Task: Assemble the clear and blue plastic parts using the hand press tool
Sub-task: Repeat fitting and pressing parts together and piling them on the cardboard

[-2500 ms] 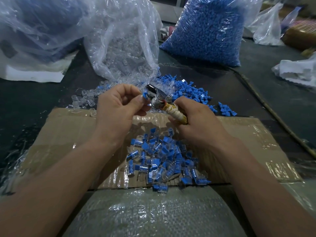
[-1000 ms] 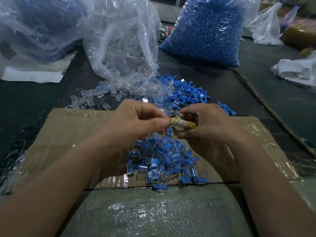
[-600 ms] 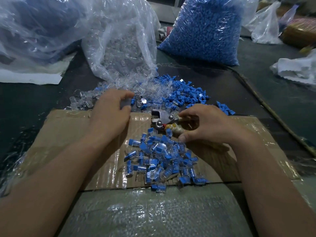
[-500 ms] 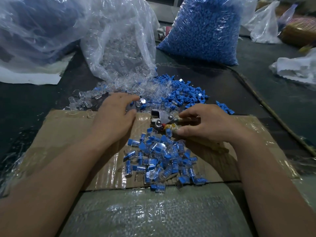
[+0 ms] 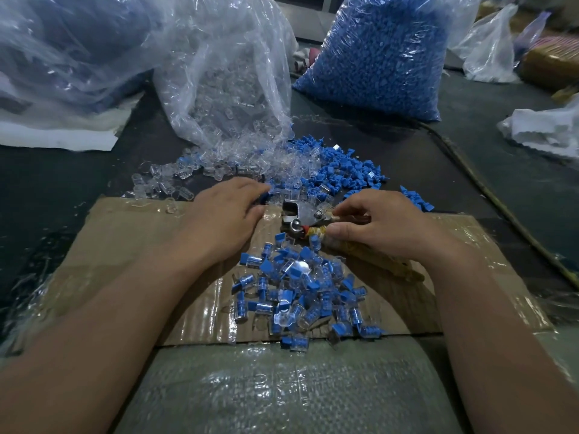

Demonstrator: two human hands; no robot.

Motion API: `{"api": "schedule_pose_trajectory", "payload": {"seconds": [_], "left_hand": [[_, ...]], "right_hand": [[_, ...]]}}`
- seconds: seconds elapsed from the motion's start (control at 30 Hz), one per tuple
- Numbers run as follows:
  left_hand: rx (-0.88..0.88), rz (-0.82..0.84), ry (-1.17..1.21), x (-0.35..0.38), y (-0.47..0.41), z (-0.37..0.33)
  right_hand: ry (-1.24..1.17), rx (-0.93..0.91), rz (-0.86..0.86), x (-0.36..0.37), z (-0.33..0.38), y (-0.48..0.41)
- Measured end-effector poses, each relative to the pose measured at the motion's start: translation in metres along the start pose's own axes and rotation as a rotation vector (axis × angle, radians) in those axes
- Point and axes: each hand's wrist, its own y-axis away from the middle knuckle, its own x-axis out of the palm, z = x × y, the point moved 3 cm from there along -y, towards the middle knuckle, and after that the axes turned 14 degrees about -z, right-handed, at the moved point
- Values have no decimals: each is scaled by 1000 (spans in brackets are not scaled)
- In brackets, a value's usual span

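press tool (image 5: 302, 214): head pointing left | clear parts (image 5: 250, 164), blue parts (image 5: 344, 172): heaped behind

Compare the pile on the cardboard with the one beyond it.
The near pile holds joined pieces, blue inside clear; the far pile is loose, separate clear and blue parts. The near pile lies on the cardboard; the far pile lies on the dark table. The left hand touches the far pile; the right hand grips the hand press tool beside the near one. Both hold clear and blue plastic.
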Motion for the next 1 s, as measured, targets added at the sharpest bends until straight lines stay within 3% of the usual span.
{"api": "schedule_pose_trajectory", "payload": {"seconds": [0.37,0.57,0.77,1.0], "left_hand": [[4,-186,55,-7,1,-1],[36,-165,115,-7,1,-2],[122,-17,59,0,3,-6],[120,-69,104,1,3,-4]], "right_hand": [[9,15,13,1,-3,1],[7,9,15,2,-3,0],[1,1,7,3,-3,-1],[5,-5,9,3,-3,-1]]}}
